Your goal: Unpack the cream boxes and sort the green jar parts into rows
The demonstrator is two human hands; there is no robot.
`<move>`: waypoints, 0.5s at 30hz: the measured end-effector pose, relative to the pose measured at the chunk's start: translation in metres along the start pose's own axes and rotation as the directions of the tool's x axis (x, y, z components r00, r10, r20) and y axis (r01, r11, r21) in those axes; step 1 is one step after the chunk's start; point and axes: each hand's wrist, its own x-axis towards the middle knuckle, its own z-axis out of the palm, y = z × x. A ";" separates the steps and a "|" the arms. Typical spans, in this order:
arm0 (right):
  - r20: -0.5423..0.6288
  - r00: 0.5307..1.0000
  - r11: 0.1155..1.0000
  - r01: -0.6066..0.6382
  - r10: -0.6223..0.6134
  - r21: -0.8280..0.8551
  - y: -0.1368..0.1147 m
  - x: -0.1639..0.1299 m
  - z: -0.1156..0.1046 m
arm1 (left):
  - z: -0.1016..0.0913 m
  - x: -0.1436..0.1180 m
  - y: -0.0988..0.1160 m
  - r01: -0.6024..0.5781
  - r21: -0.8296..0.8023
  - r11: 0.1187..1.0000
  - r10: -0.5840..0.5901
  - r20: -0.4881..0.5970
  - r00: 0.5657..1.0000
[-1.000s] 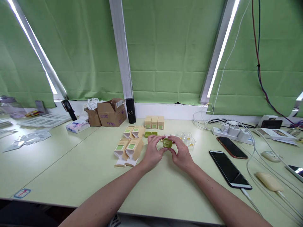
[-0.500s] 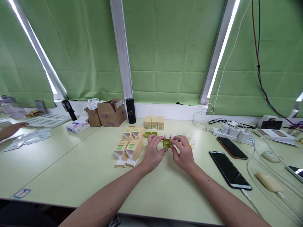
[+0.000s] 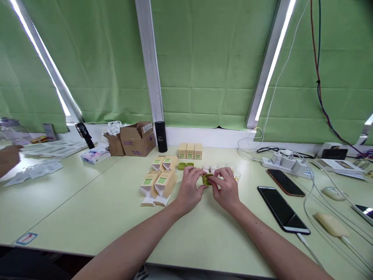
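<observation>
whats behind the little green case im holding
Behind the green case, which both hands hold, stand small clear cups and two more green cases. The right hand covers some cups, so their count is unclear.

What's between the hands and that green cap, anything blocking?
Nothing visible. The left hand and the right hand both already pinch the small green cap between their fingertips, just above the table.

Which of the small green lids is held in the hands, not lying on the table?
The green lid pinched between the left hand and right hand; the other two lids lie on the table behind.
</observation>
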 end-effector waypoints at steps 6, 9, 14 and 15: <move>0.001 1.000 1.000 0.000 0.000 -0.021 -0.001 0.000 0.001 | 0.001 -0.001 -0.001 -0.022 0.021 1.000 0.021 0.019 1.000; 0.001 1.000 1.000 0.002 -0.002 -0.021 -0.001 0.000 0.001 | 0.001 -0.001 -0.001 -0.038 0.034 0.999 0.037 0.023 0.999; 0.012 1.000 1.000 -0.003 0.003 -0.021 -0.001 0.001 0.001 | 0.001 -0.002 -0.001 -0.045 0.049 0.998 0.044 0.026 0.999; 0.017 1.000 1.000 -0.008 0.008 -0.021 -0.002 0.001 0.001 | 0.001 -0.002 -0.001 -0.047 0.054 0.997 0.046 0.029 0.999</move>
